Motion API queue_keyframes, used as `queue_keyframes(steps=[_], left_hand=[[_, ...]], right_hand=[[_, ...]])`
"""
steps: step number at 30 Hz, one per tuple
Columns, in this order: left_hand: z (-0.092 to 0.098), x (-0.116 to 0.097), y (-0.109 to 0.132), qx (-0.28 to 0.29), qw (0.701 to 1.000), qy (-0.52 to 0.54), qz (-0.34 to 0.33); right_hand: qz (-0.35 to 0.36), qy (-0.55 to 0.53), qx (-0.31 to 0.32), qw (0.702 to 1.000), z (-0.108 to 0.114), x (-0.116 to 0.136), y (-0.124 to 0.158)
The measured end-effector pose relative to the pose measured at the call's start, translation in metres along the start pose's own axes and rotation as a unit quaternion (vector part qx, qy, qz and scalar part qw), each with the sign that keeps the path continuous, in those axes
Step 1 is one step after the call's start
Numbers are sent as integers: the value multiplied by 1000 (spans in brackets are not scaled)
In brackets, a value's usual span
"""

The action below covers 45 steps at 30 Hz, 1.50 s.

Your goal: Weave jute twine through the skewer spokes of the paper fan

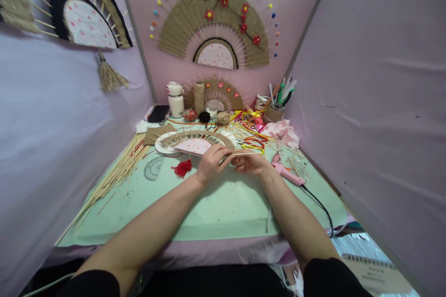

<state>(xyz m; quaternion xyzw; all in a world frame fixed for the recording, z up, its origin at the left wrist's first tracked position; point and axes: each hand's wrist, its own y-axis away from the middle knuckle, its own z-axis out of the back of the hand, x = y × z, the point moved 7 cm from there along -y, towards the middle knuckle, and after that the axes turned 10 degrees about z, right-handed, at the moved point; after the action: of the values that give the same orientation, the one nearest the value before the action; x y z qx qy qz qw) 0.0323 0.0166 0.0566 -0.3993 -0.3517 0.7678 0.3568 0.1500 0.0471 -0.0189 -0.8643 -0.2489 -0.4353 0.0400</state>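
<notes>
A half-made fan (195, 141) of thin wooden sticks, jute weave and a pink fabric centre lies on the green mat (223, 209). My left hand (212, 163) is closed, pinching the fan's near right edge. My right hand (250, 163) is closed too, its fingers gripping a thin stick at that same edge, fingertips touching the left hand. A red tassel (182, 168) lies just left of my left hand.
A bundle of loose sticks (118, 174) runs along the mat's left side. A pink glue gun (285, 171) with a black cord lies right of my hands. Twine spools, coloured cords, a pen cup (275, 110) and a phone (159, 113) crowd the back. Finished fans hang on the partition walls.
</notes>
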Motion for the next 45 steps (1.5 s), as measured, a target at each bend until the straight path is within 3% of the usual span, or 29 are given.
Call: queue_keyframes(steps=[21,28,31,34,36,37,38,40,41,42,43,45], left_hand=[[-6,5,4,34,999,9,21],[-10,4,5,65,998,17,14],[-5,-1,8,76,996,5,46],[10,-5,18,38,987,35,152],[12,5,31,33,944,131,301],[6,12,40,59,893,206,396],[-6,18,50,101,814,288,494],[-31,20,71,165,598,426,658],[-39,17,76,180,499,470,705],[-44,16,76,179,435,498,728],[-48,17,73,172,401,510,742],[-52,22,67,155,383,512,753]], right_hand=[[-41,20,-55,997,5,-4,3],[9,7,-87,996,6,-10,8],[39,5,-100,994,9,-14,10],[57,10,-104,993,12,-17,13],[59,14,-98,993,12,-18,14],[59,14,-93,994,12,-19,15],[60,16,-89,994,11,-19,16],[70,27,-84,994,10,-17,17],[77,39,-84,993,10,-16,18],[85,56,-85,991,9,-15,18],[93,79,-89,989,9,-13,20],[111,134,-106,979,11,-9,24]])
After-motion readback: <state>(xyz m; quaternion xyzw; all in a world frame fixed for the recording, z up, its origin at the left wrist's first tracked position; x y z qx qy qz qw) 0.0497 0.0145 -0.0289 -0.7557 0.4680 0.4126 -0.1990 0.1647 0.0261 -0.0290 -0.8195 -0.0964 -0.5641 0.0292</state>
